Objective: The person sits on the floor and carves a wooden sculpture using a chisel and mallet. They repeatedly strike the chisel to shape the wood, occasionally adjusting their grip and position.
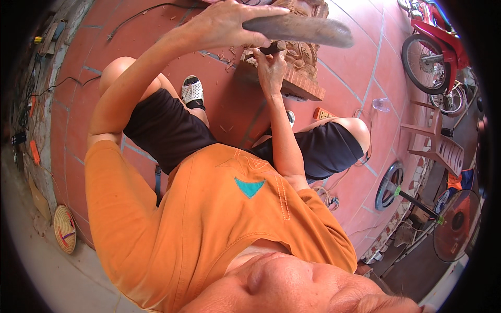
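A flat, worn wooden mallet (308, 29) lies across the upper middle. My left hand (227, 23) is closed on its left end, thumb below and forefinger stretched along the top. Just under the mallet, my right hand (271, 73) is closed round a short dark chisel (274, 48), partly hidden by the fingers. That hand is at the near side of a carved brown wood block (305, 57) with deep relief figures. The mallet covers part of the carving, and the chisel's cutting end cannot be made out.
Wood chips (225, 61) lie on the red tiles left of the block. An orange power strip (324, 113) with cables sits near my right knee. Farther right are a plastic cup (381, 105), a pink chair (436, 133), a standing fan (456, 224) and a red motorbike (436, 44). A woven hat (64, 228) is at left.
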A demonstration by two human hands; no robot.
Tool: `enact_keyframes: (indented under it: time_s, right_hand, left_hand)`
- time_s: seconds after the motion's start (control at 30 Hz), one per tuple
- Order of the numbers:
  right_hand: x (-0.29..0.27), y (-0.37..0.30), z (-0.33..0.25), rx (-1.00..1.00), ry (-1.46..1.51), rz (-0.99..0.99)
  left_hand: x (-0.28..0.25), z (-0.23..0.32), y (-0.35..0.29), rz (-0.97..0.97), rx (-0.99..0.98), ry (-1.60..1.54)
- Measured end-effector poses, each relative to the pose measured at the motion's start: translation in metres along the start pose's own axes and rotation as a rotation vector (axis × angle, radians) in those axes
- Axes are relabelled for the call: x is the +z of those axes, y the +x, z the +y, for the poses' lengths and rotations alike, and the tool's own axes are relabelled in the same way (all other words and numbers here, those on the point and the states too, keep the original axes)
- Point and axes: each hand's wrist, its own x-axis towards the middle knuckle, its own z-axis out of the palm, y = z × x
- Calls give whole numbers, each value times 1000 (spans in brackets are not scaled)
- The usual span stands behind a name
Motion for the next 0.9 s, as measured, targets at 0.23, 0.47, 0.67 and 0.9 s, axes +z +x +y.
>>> enact_keyframes:
  time_s: [0.23, 0.47, 0.67, 0.9]
  right_hand:
    - [-10, 3, 17, 275, 403, -2]
    - [-11, -3, 16, 248, 436, -34]
    - [-3, -7, 19, 78, 230, 10]
    - [0, -6, 19, -21, 54, 22]
  left_hand:
    - [9, -2, -5, -69, -43, 334]
    - [-32, 17, 2, -106, -132, 190]
    - [-33, 19, -1, -96, -68, 21]
    - [14, -12, -11, -53, -5, 256]
